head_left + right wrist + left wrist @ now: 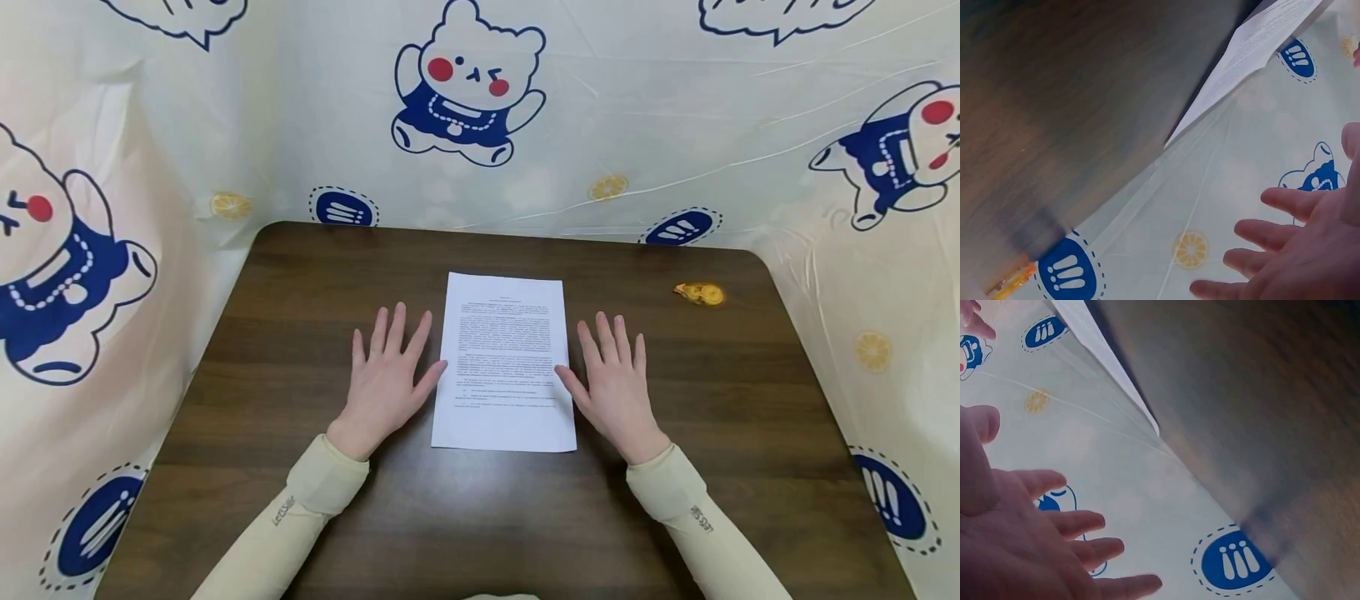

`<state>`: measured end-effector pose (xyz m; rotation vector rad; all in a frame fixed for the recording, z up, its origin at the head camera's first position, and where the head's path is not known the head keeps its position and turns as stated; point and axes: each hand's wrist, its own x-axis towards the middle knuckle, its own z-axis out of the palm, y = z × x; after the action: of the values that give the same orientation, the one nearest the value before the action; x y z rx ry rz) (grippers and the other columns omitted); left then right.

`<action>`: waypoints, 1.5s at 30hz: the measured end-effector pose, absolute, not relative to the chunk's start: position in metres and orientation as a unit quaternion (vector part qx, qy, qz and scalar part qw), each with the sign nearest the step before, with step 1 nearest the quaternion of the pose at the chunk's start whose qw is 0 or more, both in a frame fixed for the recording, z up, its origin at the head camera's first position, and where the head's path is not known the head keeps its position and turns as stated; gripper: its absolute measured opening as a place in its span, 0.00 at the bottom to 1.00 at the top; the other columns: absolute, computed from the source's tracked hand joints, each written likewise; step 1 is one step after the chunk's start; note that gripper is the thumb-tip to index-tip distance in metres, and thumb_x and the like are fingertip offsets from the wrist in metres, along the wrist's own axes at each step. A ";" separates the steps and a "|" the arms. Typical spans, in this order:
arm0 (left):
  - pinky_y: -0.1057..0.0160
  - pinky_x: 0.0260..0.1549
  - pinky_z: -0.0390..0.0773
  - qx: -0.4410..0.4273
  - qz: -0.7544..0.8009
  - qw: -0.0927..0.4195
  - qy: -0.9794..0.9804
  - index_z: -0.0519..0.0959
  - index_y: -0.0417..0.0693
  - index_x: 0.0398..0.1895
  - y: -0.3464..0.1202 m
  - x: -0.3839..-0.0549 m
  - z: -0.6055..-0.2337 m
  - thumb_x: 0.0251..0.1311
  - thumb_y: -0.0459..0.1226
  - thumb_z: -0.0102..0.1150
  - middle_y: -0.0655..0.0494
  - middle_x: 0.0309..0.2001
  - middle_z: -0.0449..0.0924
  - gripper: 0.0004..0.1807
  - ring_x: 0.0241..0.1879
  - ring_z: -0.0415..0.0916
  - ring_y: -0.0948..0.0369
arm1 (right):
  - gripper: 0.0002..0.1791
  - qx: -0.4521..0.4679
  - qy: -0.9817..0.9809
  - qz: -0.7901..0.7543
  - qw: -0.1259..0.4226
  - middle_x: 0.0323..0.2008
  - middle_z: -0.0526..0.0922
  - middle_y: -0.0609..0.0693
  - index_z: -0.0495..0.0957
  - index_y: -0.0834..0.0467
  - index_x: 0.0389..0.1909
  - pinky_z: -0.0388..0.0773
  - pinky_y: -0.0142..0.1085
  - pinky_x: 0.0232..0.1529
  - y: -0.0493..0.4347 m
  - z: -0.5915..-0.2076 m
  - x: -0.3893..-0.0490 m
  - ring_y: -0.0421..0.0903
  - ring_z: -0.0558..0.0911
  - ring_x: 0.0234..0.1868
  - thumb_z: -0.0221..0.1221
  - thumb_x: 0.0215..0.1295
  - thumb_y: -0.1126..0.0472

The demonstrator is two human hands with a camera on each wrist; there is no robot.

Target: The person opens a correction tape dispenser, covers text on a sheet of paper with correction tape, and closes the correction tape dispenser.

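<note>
A printed sheet of paper (504, 425) lies on the dark wooden table; whether it is a single sheet or several cannot be told. At its left side is my left hand (386, 379), palm down with fingers spread. My right hand (618, 387) mirrors it on the right side. In the head view both thumb tips overlap the paper's edges. Both wrist views show the left hand (1035, 544) and right hand (1297, 244) held above the tabletop, apart from the paper (1235, 69), with nothing in their fingers.
A small orange-yellow object with a rounded end (701, 293), perhaps a correction tape, lies at the table's back right. The wooden table (480, 525) has rounded back corners. A pale curtain with bear prints (585, 108) surrounds its back and sides.
</note>
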<state>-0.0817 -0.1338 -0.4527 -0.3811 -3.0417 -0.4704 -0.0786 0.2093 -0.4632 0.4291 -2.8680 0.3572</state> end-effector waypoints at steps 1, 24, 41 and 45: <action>0.24 0.70 0.45 -0.125 -0.155 0.024 -0.980 0.56 0.54 0.84 -0.134 -0.082 -0.452 0.72 0.60 0.52 0.38 0.83 0.44 0.43 0.82 0.38 0.38 | 0.41 0.151 -0.974 0.122 0.113 0.78 0.60 0.68 0.68 0.64 0.74 0.47 0.71 0.74 0.210 -0.463 -0.080 0.70 0.53 0.80 0.61 0.71 0.41; 0.45 0.40 0.79 -0.162 -0.159 0.102 -0.968 0.85 0.39 0.50 -0.135 -0.076 -0.450 0.73 0.47 0.60 0.42 0.45 0.86 0.19 0.45 0.81 0.45 | 0.16 0.086 -0.979 0.186 0.016 0.46 0.82 0.67 0.79 0.67 0.48 0.75 0.62 0.51 0.342 -0.446 -0.170 0.63 0.81 0.49 0.58 0.77 0.56; 0.47 0.38 0.78 -0.154 -0.153 0.112 -0.970 0.86 0.41 0.48 -0.138 -0.073 -0.451 0.71 0.45 0.62 0.44 0.43 0.86 0.16 0.44 0.81 0.45 | 0.22 0.056 -0.992 0.112 -0.021 0.54 0.71 0.77 0.72 0.72 0.57 0.68 0.71 0.54 0.407 -0.450 -0.219 0.75 0.68 0.55 0.58 0.72 0.59; 0.46 0.38 0.78 -0.151 -0.153 0.115 -0.970 0.86 0.41 0.47 -0.141 -0.072 -0.451 0.71 0.45 0.62 0.44 0.43 0.86 0.15 0.45 0.81 0.45 | 0.28 0.041 -0.991 0.110 -0.065 0.65 0.58 0.83 0.65 0.73 0.65 0.65 0.75 0.57 0.413 -0.452 -0.223 0.83 0.62 0.60 0.58 0.69 0.62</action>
<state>-0.0725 -0.1409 -0.4508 -0.4425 -2.8414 -0.4481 -0.2235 0.4128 -0.4524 0.1334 -3.2484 0.3621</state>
